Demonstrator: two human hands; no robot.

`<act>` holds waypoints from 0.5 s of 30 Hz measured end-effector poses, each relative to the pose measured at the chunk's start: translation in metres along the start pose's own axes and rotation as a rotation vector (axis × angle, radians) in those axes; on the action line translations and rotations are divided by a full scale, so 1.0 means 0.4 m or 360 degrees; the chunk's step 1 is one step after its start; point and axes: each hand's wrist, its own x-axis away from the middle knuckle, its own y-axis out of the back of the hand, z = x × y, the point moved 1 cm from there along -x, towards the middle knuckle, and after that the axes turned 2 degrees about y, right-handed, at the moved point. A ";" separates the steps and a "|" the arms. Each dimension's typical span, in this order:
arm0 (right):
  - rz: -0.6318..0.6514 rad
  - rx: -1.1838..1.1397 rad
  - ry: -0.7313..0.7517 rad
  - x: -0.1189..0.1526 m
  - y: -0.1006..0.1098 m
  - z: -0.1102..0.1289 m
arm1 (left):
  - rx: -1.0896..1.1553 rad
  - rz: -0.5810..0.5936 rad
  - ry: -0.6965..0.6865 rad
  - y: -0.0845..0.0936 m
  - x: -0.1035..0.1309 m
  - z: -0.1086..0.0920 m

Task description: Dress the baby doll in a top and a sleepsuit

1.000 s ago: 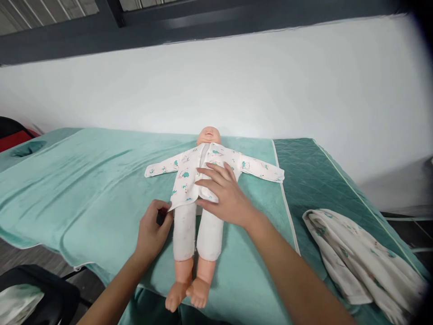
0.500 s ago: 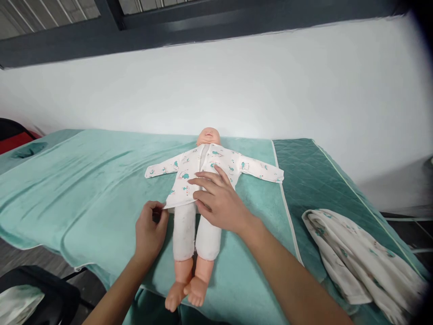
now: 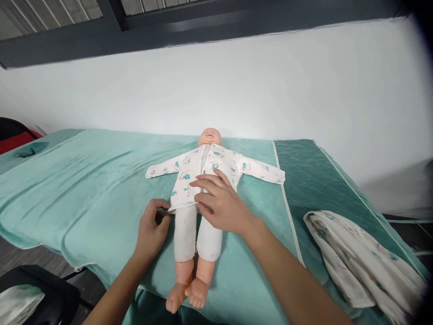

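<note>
A baby doll [image 3: 209, 136] lies on its back, wearing a white baby shirt [image 3: 186, 176] with green prints. Its arms are spread in the sleeves, and the front edges meet near the middle. My left hand [image 3: 153, 228] is beside the shirt's lower left corner, thumb and forefinger curved and slightly apart, fingertips close to the hem. Over the lower front lies my right hand [image 3: 225, 203]; its thumb and forefinger pinch the hem near the front edge, while the other fingers spread across the cloth. It hides the shirt's lower right part. White cloth thighs and bare feet show below.
A green cover [image 3: 101, 180] spreads under the doll, beside a darker quilted pad [image 3: 294, 167]. A printed white garment [image 3: 355, 257] is bunched on the right. Behind stands a white wall [image 3: 237, 90]. At lower left is a black chair [image 3: 50, 289] with pale cloth.
The shirt's lower left corner has shifted slightly inward and looks slacker. My left thumb and forefinger have parted a little. My right hand stays at the front hem.
</note>
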 end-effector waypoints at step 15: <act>-0.0576 0.0051 -0.1150 0.054 0.082 -0.142 | 0.1301 0.0818 0.0908 -0.045 -0.226 -0.051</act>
